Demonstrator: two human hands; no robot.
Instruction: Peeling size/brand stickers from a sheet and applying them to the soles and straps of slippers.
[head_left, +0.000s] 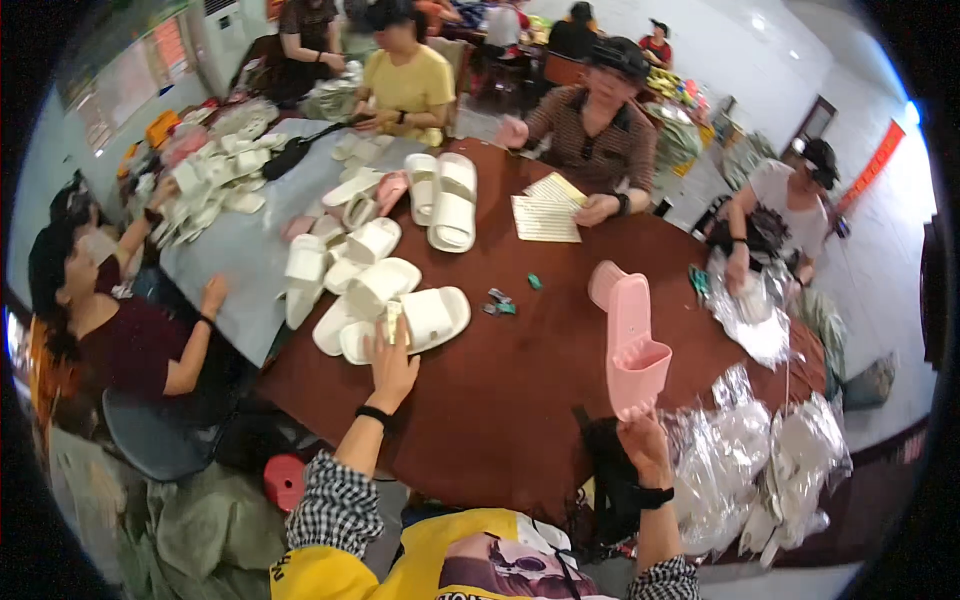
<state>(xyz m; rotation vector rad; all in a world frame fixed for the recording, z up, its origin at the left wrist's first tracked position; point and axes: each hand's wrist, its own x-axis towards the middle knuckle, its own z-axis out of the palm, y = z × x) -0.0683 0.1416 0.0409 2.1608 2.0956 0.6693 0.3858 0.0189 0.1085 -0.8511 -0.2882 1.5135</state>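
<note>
My right hand (648, 446) grips the near end of a pink slipper (628, 310), whose wide strap faces right. A second pink slipper (601, 285) shows partly behind its far end. My left hand (394, 368) reaches over the nearest white slipper (440, 318) with its fingers stretched out. Something small and pale yellow at those fingertips is too small to make out. Beyond that hand lie several more white slippers (372, 240), with a few pink ones among them. A pair of white slippers (453, 200) stands farther back.
Small green pieces (500, 303) lie mid-table. Clear-wrapped white slippers (715, 450) crowd the right edge. Across the brown table (520, 400), a person (600, 130) holds printed sheets (547, 215). Others sit around it. A red round stool (285, 482) stands at lower left.
</note>
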